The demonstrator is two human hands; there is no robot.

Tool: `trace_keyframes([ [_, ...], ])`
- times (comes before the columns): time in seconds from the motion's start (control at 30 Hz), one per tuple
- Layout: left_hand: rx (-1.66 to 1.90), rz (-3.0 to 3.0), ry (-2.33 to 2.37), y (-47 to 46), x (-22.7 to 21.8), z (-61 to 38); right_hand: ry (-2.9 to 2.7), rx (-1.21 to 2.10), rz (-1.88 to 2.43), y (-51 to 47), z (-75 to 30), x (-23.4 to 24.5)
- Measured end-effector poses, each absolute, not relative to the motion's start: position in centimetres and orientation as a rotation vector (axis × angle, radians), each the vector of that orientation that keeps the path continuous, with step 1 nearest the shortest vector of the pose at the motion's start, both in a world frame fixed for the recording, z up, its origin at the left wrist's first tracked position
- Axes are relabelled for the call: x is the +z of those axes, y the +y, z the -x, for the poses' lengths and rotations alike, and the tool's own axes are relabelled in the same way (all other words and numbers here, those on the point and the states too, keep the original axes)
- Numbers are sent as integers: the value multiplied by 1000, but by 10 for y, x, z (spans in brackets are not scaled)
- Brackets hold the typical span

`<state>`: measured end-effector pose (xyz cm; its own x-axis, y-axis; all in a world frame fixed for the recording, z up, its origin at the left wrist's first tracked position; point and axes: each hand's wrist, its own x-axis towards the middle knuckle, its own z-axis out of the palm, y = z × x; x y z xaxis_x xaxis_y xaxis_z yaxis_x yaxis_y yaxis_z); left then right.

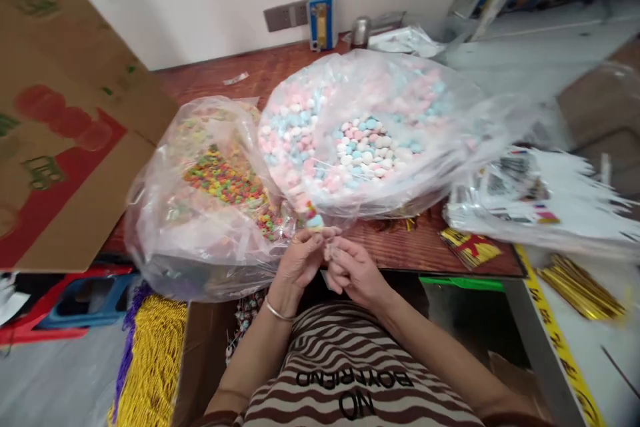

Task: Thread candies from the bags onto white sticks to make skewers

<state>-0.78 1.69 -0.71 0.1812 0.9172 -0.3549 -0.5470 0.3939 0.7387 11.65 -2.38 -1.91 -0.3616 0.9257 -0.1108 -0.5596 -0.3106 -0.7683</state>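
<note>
My left hand (301, 257) is closed, thumb and fingers pinching the near end of a small bundle of candies (314, 219). Pink, red and pale blue pieces show in it; whether a clear bag wraps them is too blurred to tell. My right hand (356, 269) is closed too, its fingertips pressed against the left ones, and what they pinch is hidden. Just beyond my hands lies a big clear bag of pink, white and blue round candies (367, 150). Left of it, another open clear bag holds small multicoloured rings (220, 177).
A printed cardboard box (75, 113) stands at the left. Flat white packaging (565, 193) and a red-yellow packet (470, 248) lie right on the wooden table (405, 247). Gold twist ties (583, 287) lie farther right. A blue device (323, 20) stands by the wall.
</note>
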Motion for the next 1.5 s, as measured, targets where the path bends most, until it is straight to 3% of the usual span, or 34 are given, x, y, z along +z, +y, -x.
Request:
trace_keyframes([
  [0.17,1011,-649,745,16,-12,14,-609,2188,370,-24,-110,-20],
  [0.27,1053,-729,746,17,-8,12,-766,2180,382,-23,-117,-21],
  [0.33,1102,-783,786,21,-3,15,-1062,1875,688,-25,-132,-20],
  [0.5,1290,-891,945,28,10,26,-1356,558,1691,-30,-200,-25],
  [0.6,1309,-971,1029,26,14,25,-1328,252,2127,-22,-233,-35],
  [0.7,1250,-1070,1093,21,12,19,-1357,217,2334,-7,-244,-42],
  [0.93,1043,-1443,1277,15,12,33,-1369,193,2370,2,-240,-46],
  [1.13,884,-2069,1158,15,21,31,-1414,-159,2197,-23,-241,-53],
  [1.5,739,-2325,1219,6,17,23,-1422,132,2351,-2,-243,-54],
])
